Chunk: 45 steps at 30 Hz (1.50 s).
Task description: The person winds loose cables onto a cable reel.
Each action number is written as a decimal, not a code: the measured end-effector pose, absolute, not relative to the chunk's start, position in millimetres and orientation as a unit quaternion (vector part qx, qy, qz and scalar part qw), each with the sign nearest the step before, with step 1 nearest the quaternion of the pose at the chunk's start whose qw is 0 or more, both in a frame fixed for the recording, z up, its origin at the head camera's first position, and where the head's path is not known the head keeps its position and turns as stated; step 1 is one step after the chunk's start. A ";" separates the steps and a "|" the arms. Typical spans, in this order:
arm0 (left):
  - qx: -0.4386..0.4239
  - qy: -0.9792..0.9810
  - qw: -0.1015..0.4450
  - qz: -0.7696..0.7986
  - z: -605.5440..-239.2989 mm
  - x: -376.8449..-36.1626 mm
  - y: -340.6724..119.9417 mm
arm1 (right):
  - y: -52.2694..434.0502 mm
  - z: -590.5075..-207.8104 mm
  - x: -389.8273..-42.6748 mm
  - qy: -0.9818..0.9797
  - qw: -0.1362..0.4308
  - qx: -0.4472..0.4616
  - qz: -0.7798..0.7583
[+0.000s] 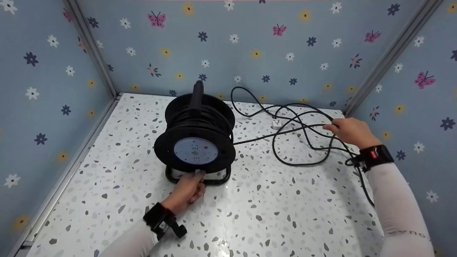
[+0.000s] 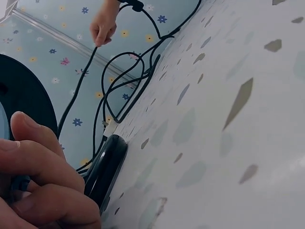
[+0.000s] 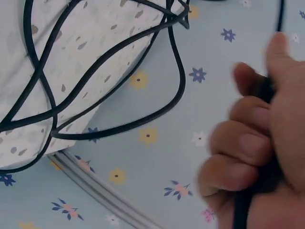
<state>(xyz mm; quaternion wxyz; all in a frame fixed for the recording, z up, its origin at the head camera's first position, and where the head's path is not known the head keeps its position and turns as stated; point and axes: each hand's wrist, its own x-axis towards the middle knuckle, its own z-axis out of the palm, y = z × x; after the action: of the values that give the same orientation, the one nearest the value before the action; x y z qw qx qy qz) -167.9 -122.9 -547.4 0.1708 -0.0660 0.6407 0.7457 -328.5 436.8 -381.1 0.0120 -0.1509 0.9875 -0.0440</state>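
Observation:
A black cable reel (image 1: 195, 137) with a pale round socket face (image 1: 195, 151) stands on its black tube frame (image 1: 217, 180) on the speckled table. My left hand (image 1: 188, 189) grips the reel's lower front edge, fingers curled (image 2: 43, 181). A black cable (image 1: 285, 135) runs from the reel to the right and lies in loose loops (image 3: 95, 90). My right hand (image 1: 348, 130) holds this cable, fingers (image 3: 243, 148) wrapped around it. A white plug (image 1: 276, 123) lies among the loops at the back.
Blue walls with flowers and butterflies (image 1: 278, 30) enclose the white speckled table (image 1: 278, 214) on three sides. Metal corner strips (image 1: 389, 57) run up at the back. A black wrist strap sits on each arm (image 1: 375, 157).

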 end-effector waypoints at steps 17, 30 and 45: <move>-0.093 0.656 0.163 0.731 -548.1 -165.1 -128.2 | 469.2 -340.7 -320.2 0.981 -0.035 -0.007 -0.192; -0.081 0.653 0.166 0.735 -547.9 -165.5 -128.8 | 496.3 -341.9 -317.4 0.987 -0.119 -0.025 -0.109; -0.074 0.649 0.168 0.738 -545.4 -167.4 -135.0 | 512.5 -334.2 -323.0 0.976 -0.137 -0.028 -0.164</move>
<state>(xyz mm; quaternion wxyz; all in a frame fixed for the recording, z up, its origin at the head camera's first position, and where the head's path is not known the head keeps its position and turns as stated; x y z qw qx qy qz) -167.4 -135.0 -545.4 0.1679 -0.0738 0.6490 0.7384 -323.0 512.5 -334.2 -0.1367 -0.0280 0.9765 -0.1643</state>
